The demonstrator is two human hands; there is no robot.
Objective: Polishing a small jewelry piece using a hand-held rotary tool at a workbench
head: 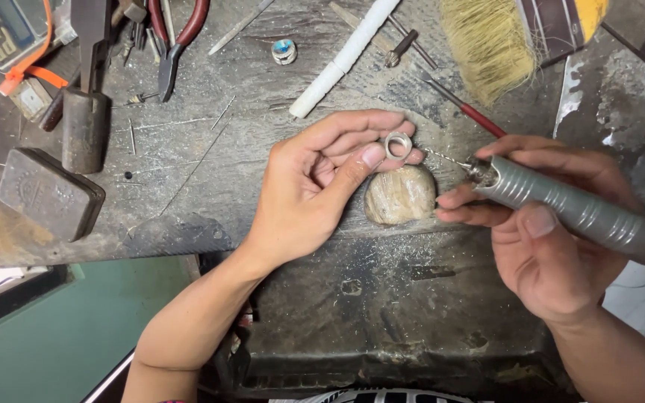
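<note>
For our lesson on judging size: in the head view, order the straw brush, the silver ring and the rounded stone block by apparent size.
1. straw brush, partly cut off
2. rounded stone block
3. silver ring, pinched in the left hand

Red-handled pliers [175, 37], a straw brush [487, 41] and a white rod [345, 58] lie on the worn bench [210, 172].

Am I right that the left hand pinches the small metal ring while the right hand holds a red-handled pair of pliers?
Not quite: in the head view the right hand holds a grey rotary handpiece, not pliers. The left hand does pinch the ring.
</note>
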